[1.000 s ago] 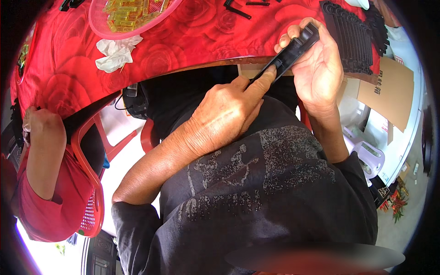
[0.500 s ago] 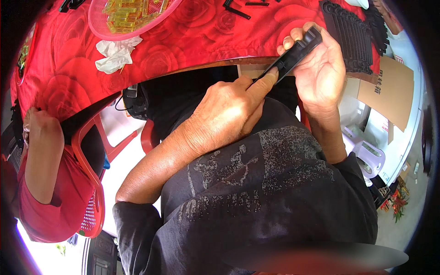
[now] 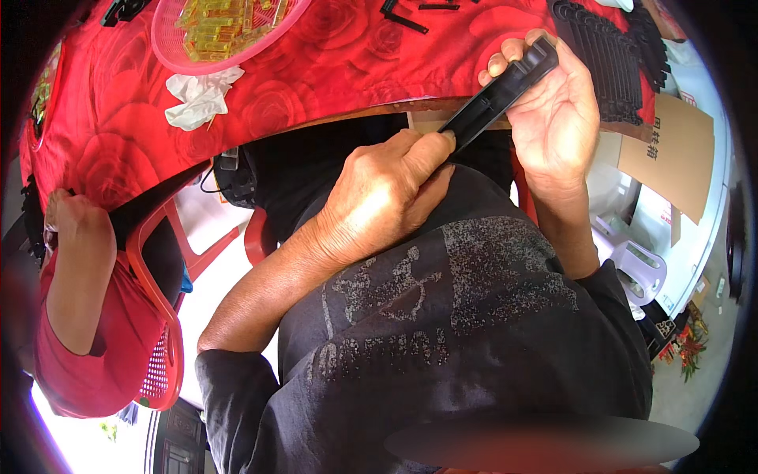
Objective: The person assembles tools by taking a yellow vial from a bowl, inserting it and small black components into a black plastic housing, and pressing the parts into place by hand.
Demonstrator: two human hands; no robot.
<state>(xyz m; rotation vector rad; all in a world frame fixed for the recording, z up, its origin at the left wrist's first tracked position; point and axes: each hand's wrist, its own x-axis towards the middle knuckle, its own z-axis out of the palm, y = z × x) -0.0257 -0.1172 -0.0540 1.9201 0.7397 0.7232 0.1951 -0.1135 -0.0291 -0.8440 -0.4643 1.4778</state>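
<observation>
A long black plastic strip (image 3: pixel 497 99) is held slantwise just below the table edge, over my lap. My right hand (image 3: pixel 553 118) grips its upper end with the fingers curled over it. My left hand (image 3: pixel 387 193) is closed on its lower end, thumb pressed against the strip. A stack of similar black strips (image 3: pixel 608 59) lies on the red flowered tablecloth (image 3: pixel 316 63) beyond my right hand.
A pink dish with yellow parts (image 3: pixel 213 28) and a crumpled white cloth (image 3: pixel 197 99) lie on the table. A person in a red top (image 3: pixel 79 316) sits on a red chair (image 3: pixel 158 268) at my left. Cardboard (image 3: pixel 671 150) and white parts are at right.
Both hands and the black strip have shifted slightly; the grip is the same.
</observation>
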